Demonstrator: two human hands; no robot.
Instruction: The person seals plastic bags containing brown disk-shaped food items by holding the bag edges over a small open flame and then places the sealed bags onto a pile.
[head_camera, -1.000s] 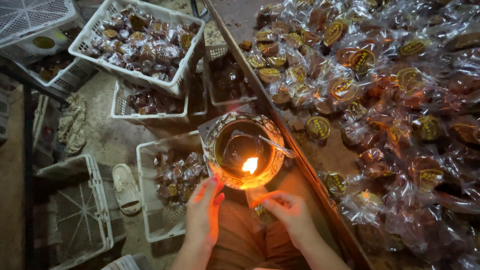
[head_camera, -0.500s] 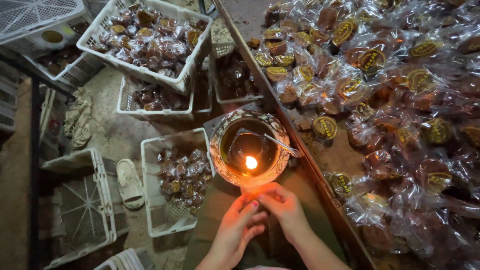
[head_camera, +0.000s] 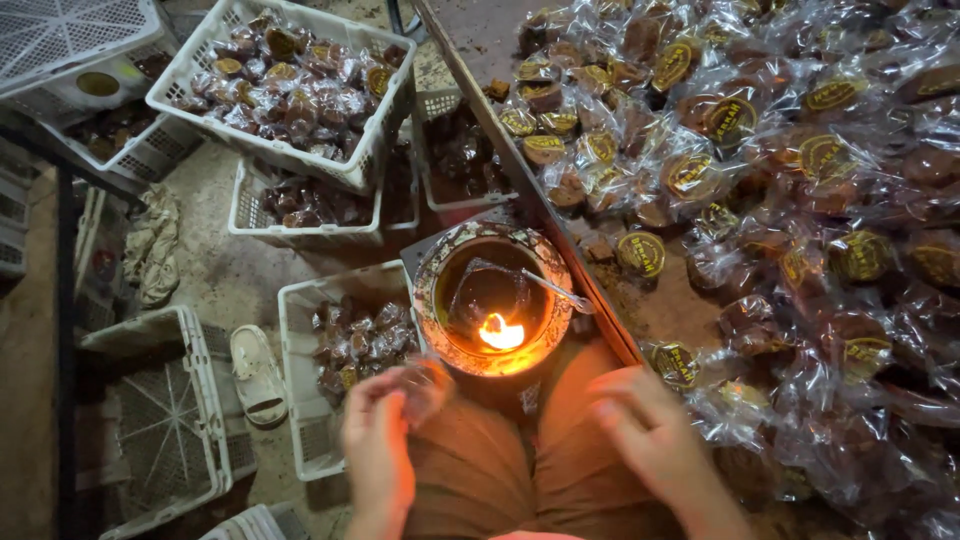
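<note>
Clear-wrapped brown cakes (head_camera: 760, 180), round yellow labels (head_camera: 641, 252), heaped right.

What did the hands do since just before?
The hands were together below the flame; now they have parted. The left hand swings left holding a clear packet, the right hand moves right, empty. The flame burns on in the bowl; the crates stayed put.

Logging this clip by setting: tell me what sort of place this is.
Probably a small food-packing workshop: a heap of cellophane-wrapped cakes on the worktable, white plastic crates of them on the floor, and a lit flame bowl, possibly for sealing.
</note>
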